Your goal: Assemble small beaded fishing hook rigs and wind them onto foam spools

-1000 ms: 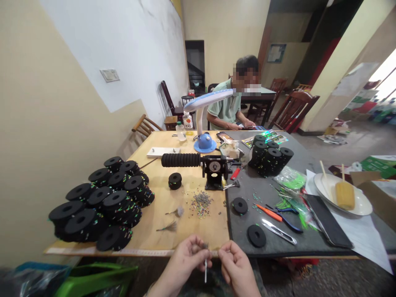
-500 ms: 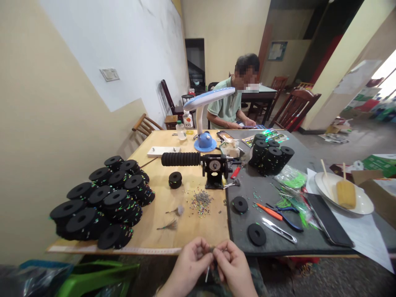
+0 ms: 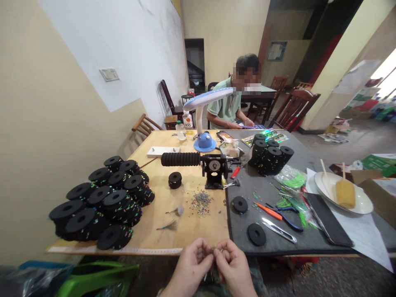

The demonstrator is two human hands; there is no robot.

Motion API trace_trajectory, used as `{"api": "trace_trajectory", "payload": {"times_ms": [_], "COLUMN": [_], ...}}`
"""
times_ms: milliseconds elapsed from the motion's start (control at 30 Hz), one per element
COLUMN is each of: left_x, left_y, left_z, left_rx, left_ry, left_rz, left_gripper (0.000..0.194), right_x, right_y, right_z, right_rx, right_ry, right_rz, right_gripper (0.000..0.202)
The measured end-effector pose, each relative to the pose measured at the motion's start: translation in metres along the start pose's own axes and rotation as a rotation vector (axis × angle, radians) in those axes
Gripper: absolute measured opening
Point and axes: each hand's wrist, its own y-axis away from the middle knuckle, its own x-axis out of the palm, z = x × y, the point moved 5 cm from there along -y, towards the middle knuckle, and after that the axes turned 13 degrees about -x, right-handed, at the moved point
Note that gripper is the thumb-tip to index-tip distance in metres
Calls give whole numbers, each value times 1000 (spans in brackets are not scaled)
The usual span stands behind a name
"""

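At the table's front edge my left hand [image 3: 194,264] and my right hand [image 3: 232,266] meet, thumbs and fingertips pinched together. Between them is something small, mostly hidden; a thin whitish end pokes out below the fingers. Just beyond lies a pile of tiny grey and coloured beads [image 3: 201,202] on the wooden top. Left of the beads are two small bundles of fine strands, one pale [image 3: 178,210] and one darker [image 3: 169,225]. To the right of my hands, a black foam spool [image 3: 256,234] lies flat on the grey mat.
Stacked black foam spools [image 3: 83,218] fill the left side. A black winding machine [image 3: 215,169] and a blue lamp [image 3: 204,142] stand mid-table. Orange-handled tool [image 3: 269,211], pliers [image 3: 292,222], a phone [image 3: 329,218] and a plate [image 3: 321,185] lie right. A person [image 3: 224,107] sits opposite.
Both hands stay in nearly the same place, with only slight finger movement. The white end below the fingers shows less than before.
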Motion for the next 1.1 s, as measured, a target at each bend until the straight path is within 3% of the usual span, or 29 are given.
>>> {"api": "trace_trajectory", "payload": {"times_ms": [200, 333, 600, 800, 933, 1100], "left_x": [3, 6, 2, -2, -2, -3], "left_y": [-1, -1, -4, -5, -4, -4], "left_z": [7, 10, 11, 11, 7, 8], "left_rx": [-113, -157, -135, -32, -31, -26], "left_ry": [197, 229, 162, 48, 11, 17], "left_rz": [95, 127, 62, 20, 1, -17], "left_gripper": [50, 43, 43, 44, 47, 45], "right_x": [-2, 0, -5, -4, -1, 0], "right_y": [2, 3, 9, 16, 16, 14], "right_z": [-3, 0, -8, -7, -9, -12], "right_rx": [17, 51, 69, 90, 133, 155], "right_ry": [-66, -110, -103, -125, -132, -136], "right_rz": [-66, -54, -57, 8, 96, 111], "right_gripper": [55, 57, 57, 57, 56, 57]}}
